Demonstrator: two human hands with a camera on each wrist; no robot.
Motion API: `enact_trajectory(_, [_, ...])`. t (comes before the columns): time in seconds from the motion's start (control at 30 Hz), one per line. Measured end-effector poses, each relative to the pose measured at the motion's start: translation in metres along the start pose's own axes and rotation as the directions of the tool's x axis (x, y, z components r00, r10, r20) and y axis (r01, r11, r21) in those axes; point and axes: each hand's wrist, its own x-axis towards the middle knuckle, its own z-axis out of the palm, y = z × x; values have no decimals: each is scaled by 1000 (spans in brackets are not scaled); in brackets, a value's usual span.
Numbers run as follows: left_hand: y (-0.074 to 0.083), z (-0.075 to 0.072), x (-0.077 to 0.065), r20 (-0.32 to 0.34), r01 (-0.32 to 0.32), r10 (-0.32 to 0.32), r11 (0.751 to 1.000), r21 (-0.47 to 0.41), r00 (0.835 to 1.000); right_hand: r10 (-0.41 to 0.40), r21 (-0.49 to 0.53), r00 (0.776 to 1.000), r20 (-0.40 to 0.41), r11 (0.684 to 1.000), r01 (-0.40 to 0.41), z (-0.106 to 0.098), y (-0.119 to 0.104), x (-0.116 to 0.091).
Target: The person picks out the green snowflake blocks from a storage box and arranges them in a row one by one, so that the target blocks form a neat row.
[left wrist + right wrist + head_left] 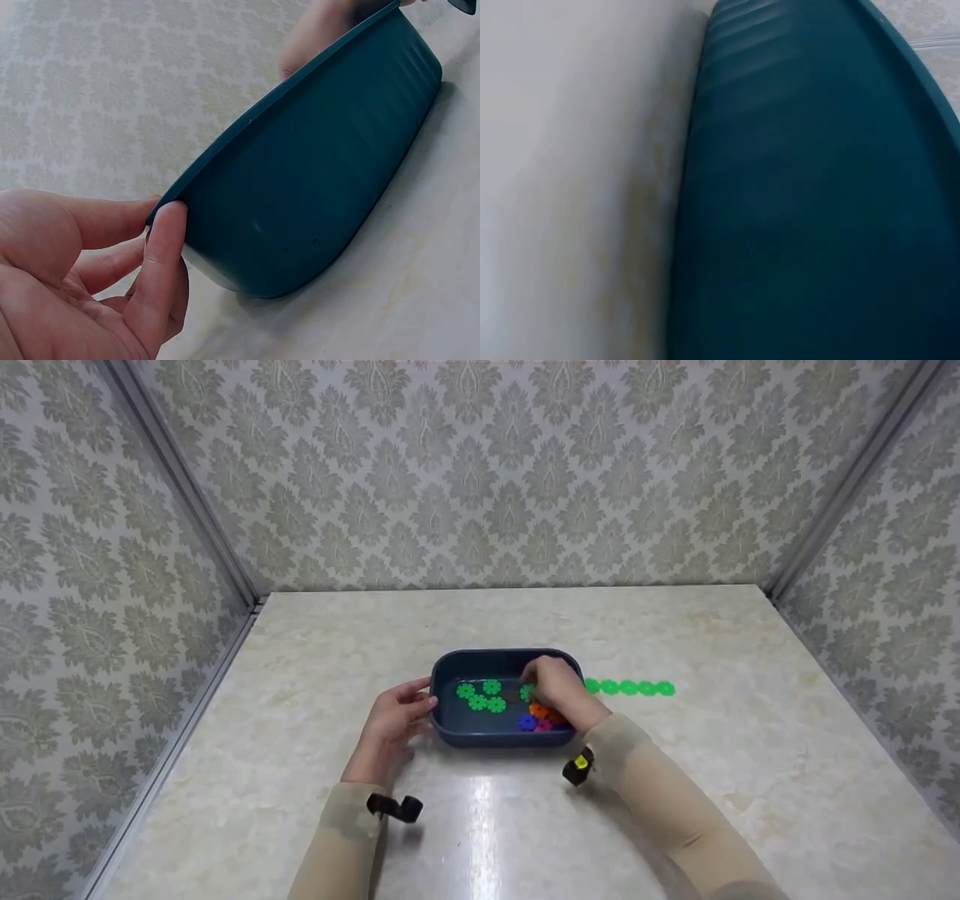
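Observation:
A dark blue plastic basin (469,737) stands on the table, also seen from outside in the left wrist view. At its left end my left hand (391,716) holds the rim, thumb and fingers at the corner (56,270). My right hand (559,688) reaches over the right end into the basin, fingers bent down and pinching a green snowflake disc (526,691). Several more green discs (478,703) lie on the left of the basin floor. Orange discs (538,710), a blue disc (526,723) and a pink one (544,725) sit under the right hand, partly hidden.
A row of several green discs (630,688) lies on the table, running right from the basin's right end. The pale marbled table (337,637) meets patterned walls (510,510) at the back and sides. Outside the basin wall (802,187) fills most of the right wrist view.

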Motion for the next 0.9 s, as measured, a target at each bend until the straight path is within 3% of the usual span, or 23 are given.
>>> enact_trajectory(0.2, [-1, 0, 0, 9, -8, 8, 1000, 0, 1000, -35, 36, 999, -22, 999, 36, -5, 2, -4])
enact_trajectory(0.33, [-2, 0, -1, 16, -20, 20, 1000, -3, 1000, -14, 140, 1000, -8, 990, 15, -12, 1, -8])
enact_trajectory(0.47, [-2, -2, -2, 30, -34, 33, 999, 4, 999, 14, 259, 1000, 11, 966, -17, -21, 1, -13])
enact_trajectory(0.7, [0, -1, -2, 31, -25, 25, 1000, 7, 999, -1, 356, 1000, 4, 934, 0, -32, 7, -21])
enact_trajectory(0.9, [1, 0, -1, 27, -6, 6, 1000, -1, 1000, 56, 463, 998, 22, 884, -60, -39, 14, -30])
